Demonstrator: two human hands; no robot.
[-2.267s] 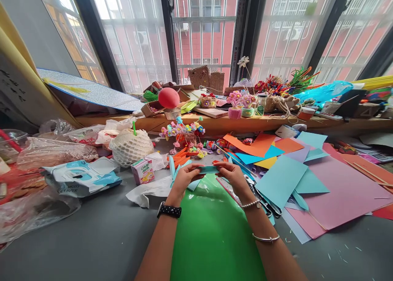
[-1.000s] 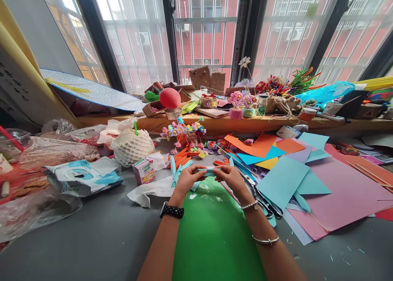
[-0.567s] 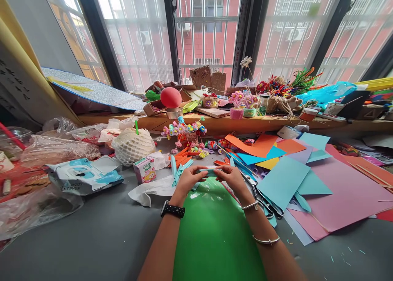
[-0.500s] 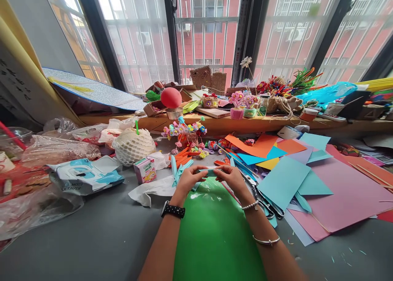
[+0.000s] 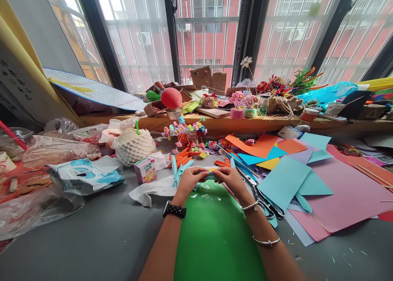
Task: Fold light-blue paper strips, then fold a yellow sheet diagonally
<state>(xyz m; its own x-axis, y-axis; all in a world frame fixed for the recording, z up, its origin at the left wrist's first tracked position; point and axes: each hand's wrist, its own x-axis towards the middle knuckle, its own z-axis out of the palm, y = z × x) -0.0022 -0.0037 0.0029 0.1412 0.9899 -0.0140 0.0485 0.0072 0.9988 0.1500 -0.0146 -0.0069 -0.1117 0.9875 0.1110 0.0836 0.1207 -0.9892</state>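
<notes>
Both my hands meet over the far end of a green mat. My left hand pinches one end of a small piece of light blue paper. The other end is pinched by my right hand, and the fingers hide much of the piece. Just left of my left hand lie light blue paper strips and a crumpled white tissue. Scissors lie to the right of my right wrist, partly over paper.
Coloured paper sheets spread across the right. On the left are a wet-wipe pack, a small pink-white box and a net-wrapped fruit with a green straw. Crochet flowers stand behind my hands; a red balloon sits on the sill.
My fingers have moved slightly along the light blue paper, and my hands stay almost in place. Nothing else has visibly moved.
</notes>
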